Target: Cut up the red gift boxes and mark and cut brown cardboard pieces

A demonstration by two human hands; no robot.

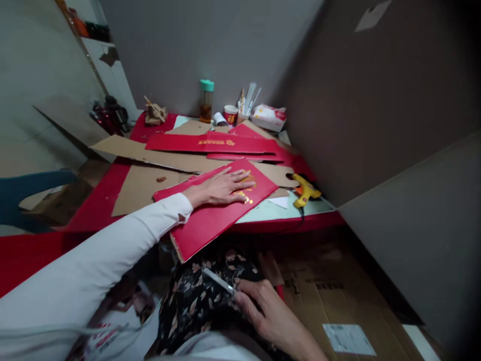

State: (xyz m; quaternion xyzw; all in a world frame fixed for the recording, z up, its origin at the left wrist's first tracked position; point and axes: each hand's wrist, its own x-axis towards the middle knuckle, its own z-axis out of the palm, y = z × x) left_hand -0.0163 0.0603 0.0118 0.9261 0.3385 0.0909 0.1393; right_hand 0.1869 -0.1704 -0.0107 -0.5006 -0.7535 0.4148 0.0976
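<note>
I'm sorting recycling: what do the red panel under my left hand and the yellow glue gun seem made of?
The red panel looks like smooth, faintly glossy cardboard; its exposed edge shows brown. The yellow glue gun is probably plastic, from its evenly coloured body; finish unclear.

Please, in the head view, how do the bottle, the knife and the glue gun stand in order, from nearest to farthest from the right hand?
1. Knife: held in the right hand.
2. Glue gun: at the table's right end.
3. Bottle: at the back.
</note>
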